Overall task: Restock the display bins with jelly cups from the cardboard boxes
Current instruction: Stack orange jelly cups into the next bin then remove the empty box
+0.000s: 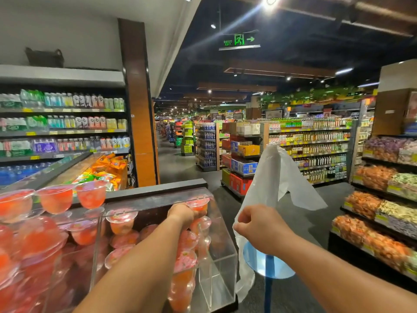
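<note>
Two hands are working: left hand [183, 213] is gripping a jelly cup [198, 205] atop the acrylic bin [222, 256]; right hand [259, 227], fingers pinching a plastic bag [274, 177] beside that bin, is risking toppling stacked cups.

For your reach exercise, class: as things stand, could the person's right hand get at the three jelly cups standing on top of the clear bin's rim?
Probably not directly. The right hand pinches a plastic bag, and the left arm lies between it and the three jelly cups.
</note>
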{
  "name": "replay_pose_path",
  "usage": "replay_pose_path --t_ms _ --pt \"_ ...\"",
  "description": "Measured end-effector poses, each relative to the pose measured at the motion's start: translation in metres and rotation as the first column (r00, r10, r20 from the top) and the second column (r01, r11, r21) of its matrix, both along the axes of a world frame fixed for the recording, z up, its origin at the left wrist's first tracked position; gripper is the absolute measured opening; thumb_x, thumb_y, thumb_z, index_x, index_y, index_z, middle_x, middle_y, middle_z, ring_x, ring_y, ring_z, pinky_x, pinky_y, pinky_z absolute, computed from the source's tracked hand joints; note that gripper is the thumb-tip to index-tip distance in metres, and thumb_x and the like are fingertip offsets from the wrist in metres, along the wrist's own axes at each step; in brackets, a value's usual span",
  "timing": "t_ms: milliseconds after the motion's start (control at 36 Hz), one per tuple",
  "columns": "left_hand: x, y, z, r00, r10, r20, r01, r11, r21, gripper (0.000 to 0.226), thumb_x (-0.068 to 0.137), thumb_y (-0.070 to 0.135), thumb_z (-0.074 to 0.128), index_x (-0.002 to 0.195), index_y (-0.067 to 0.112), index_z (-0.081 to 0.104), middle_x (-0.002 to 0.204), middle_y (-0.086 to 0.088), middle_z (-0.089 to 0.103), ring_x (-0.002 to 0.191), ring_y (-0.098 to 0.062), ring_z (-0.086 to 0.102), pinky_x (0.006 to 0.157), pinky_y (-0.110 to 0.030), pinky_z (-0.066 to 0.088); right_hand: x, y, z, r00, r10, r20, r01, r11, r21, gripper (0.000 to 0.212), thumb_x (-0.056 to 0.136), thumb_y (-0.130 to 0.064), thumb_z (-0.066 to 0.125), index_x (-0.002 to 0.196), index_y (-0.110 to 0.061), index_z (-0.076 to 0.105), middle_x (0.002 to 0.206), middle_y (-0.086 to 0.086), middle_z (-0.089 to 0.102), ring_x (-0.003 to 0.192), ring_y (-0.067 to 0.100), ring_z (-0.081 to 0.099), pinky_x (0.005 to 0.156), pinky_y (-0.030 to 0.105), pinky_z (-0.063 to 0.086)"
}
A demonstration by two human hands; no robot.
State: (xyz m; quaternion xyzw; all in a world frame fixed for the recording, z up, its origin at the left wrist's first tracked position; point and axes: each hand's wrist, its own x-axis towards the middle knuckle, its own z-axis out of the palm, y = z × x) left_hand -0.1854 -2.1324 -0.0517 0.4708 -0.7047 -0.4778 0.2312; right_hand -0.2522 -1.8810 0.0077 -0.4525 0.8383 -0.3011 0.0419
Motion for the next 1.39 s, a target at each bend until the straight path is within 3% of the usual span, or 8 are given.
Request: replay_pose_path --t_ms 83,194,306,639,750,861,1139,1389 --pt "0.008 0.019 0.013 0.982 0.034 0.186 -0.001 0.985 -0.173 0.064 0.066 0.063 0.085 0.099 0.011 0.07 0.097 -0.005 0.072 0.086 -0.02 0.067 0.079 -0.032 0.053 0.008 -0.004 0.001 1.0 0.005 -0.008 -0.005 1.0 0.011 0.018 0.096 -0.034 0.063 0.105 -0.021 0.071 0.102 -0.002 0.068 0.095 0.016 0.061 0.09 0.031 0.053" --pt "0.019 0.03 0.021 0.95 0.03 0.31 0.059 0.96 -0.275 0.069 0.07 0.073 0.075 0.095 0.01 0.068 0.104 -0.008 0.073 0.103 -0.027 0.067 0.096 -0.041 0.053 0.022 -0.004 0.001 0.999 0.034 0.01 -0.034 0.999 0.029 0.016 0.095 -0.031 0.065 0.105 -0.02 0.07 0.099 -0.002 0.068 0.091 0.014 0.062 0.087 0.03 0.055" --pt "0.038 0.041 0.027 0.927 0.028 0.374 0.095 0.947 -0.306 0.062 0.072 0.073 0.073 0.078 0.013 0.059 0.096 -0.009 0.071 0.104 -0.029 0.066 0.094 -0.042 0.053 0.037 -0.002 0.003 0.999 0.036 0.017 -0.036 0.999 0.029 0.009 0.096 -0.031 0.066 0.101 -0.024 0.067 0.097 -0.004 0.066 0.088 0.012 0.061 0.088 0.028 0.054" --pt "0.125 0.118 0.064 0.883 0.153 0.443 0.163 0.786 -0.597 0.044 0.083 0.051 0.075 0.115 0.023 0.065 0.109 0.001 0.067 0.099 -0.019 0.062 0.088 -0.037 0.056 0.078 0.011 0.016 0.984 -0.013 -0.178 0.034 0.993 0.111 0.043 0.092 -0.043 0.061 0.129 -0.022 0.054 0.125 0.005 0.058 0.111 0.026 0.054 0.097 0.044 0.051" --pt "0.169 0.17 0.077 0.797 0.304 0.521 0.209 0.67 -0.712 0.058 0.084 0.056 0.069 0.13 0.022 0.061 0.125 -0.003 0.063 0.115 -0.027 0.058 0.096 -0.042 0.052 0.1 0.025 0.024 0.974 0.065 -0.216 -0.04 0.992 0.116 0.047 0.091 -0.042 0.056 0.133 -0.02 0.053 0.129 0.006 0.056 0.117 0.029 0.048 0.097 0.045 0.047" --pt "0.22 0.225 0.079 0.73 0.402 0.553 0.146 0.699 -0.7 0.054 0.084 0.062 0.064 0.121 0.023 0.064 0.125 -0.004 0.064 0.114 -0.029 0.06 0.094 -0.042 0.052 0.136 0.047 0.024 0.948 0.229 -0.221 -0.197 0.968 0.156 0.049 0.087 -0.045 0.057 0.13 -0.022 0.054 0.132 0.01 0.055 0.123 0.034 0.046 0.099 0.046 0.045" --pt "0.393 0.408 0.031 0.509 0.625 0.591 -0.255 0.766 -0.59 0.048 0.087 0.055 0.058 0.118 0.019 0.066 0.127 -0.014 0.064 0.118 -0.038 0.058 0.095 -0.041 0.05 0.297 0.134 -0.004 0.67 0.704 -0.236 -0.655 0.71 0.257 0.058 0.08 -0.06 0.05 0.124 -0.023 0.06 0.127 0.009 0.06 0.117 0.037 0.054 0.098 0.045 0.046" --pt "0.566 0.617 -0.059 0.188 0.742 0.643 -0.706 0.558 -0.437 0.054 0.085 0.062 0.057 0.121 0.024 0.065 0.129 -0.009 0.061 0.122 -0.035 0.056 0.098 -0.047 0.048 0.495 0.271 -0.091 0.288 0.943 -0.164 -0.874 0.329 0.358 0.064 0.08 -0.059 0.053 0.127 -0.016 0.062 0.133 0.016 0.06 0.125 0.038 0.053 0.104 0.044 0.045"
